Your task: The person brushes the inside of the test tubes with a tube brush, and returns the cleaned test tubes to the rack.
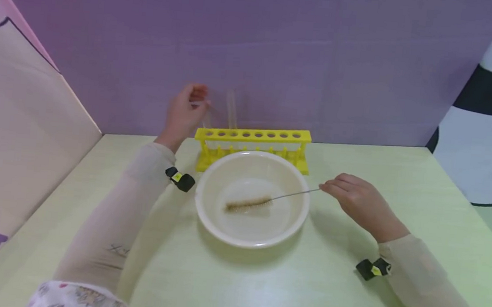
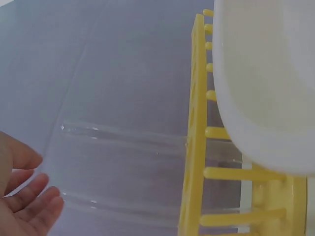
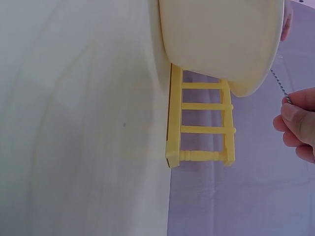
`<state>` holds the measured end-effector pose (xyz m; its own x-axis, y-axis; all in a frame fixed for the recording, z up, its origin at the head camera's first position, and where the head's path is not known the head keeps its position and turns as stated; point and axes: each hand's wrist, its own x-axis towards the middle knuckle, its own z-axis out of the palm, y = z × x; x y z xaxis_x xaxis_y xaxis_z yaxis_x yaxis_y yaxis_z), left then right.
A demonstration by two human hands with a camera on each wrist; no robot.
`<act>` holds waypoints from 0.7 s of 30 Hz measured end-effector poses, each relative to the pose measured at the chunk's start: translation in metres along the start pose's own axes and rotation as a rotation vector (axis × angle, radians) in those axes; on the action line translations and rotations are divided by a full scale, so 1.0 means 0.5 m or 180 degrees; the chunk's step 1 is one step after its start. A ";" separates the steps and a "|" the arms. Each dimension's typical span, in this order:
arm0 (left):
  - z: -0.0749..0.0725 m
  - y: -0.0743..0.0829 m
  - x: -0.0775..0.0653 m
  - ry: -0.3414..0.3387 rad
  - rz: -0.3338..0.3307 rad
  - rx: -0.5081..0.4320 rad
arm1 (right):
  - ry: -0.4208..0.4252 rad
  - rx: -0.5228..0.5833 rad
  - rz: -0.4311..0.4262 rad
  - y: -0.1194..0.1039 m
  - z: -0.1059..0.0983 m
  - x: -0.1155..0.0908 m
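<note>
My right hand pinches the twisted wire handle of a test tube brush between thumb and fingers. The brush's brown bristles lie inside a cream basin. Behind the basin stands a yellow test tube rack with clear test tubes in its left part. One test tube rises upright from the rack. My left hand is beside the rack's left end, its fingers loosely bent and holding nothing. In the left wrist view, its fingertips are close to the mouth of the nearer tube.
The pale table ends at a purple backdrop just behind the rack. Printed panels stand at the left and right sides. The basin's far rim overlaps the rack's front in the head view.
</note>
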<state>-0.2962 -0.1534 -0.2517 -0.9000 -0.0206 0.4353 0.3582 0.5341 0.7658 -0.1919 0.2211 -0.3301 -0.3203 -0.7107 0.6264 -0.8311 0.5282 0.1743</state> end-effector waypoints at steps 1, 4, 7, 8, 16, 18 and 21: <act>-0.003 -0.004 0.001 0.0124 0.0050 -0.0026 | -0.0004 0.0010 0.0013 0.000 -0.001 0.000; -0.008 -0.016 0.002 0.0379 0.0070 -0.0134 | -0.0023 -0.0021 0.0029 -0.001 -0.003 0.001; -0.012 -0.030 0.002 0.0455 -0.0025 -0.0227 | -0.0026 -0.0051 0.0044 -0.001 -0.003 0.001; -0.013 -0.035 0.002 0.0450 -0.0082 -0.0274 | -0.0021 -0.0067 0.0039 -0.002 -0.003 0.001; -0.012 -0.067 0.010 0.0026 -0.0936 -0.0206 | 0.0014 0.0030 0.0040 -0.003 -0.001 0.001; -0.006 -0.074 0.012 -0.0120 -0.1058 -0.0234 | 0.0006 0.0042 0.0034 -0.002 -0.001 0.001; 0.001 -0.084 0.012 -0.0319 -0.1169 -0.0276 | 0.0010 -0.0005 -0.0003 -0.001 0.001 0.000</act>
<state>-0.3169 -0.1755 -0.2815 -0.9905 -0.1121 0.0795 0.0233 0.4331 0.9011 -0.1915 0.2208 -0.3305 -0.3181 -0.7096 0.6287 -0.8306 0.5283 0.1760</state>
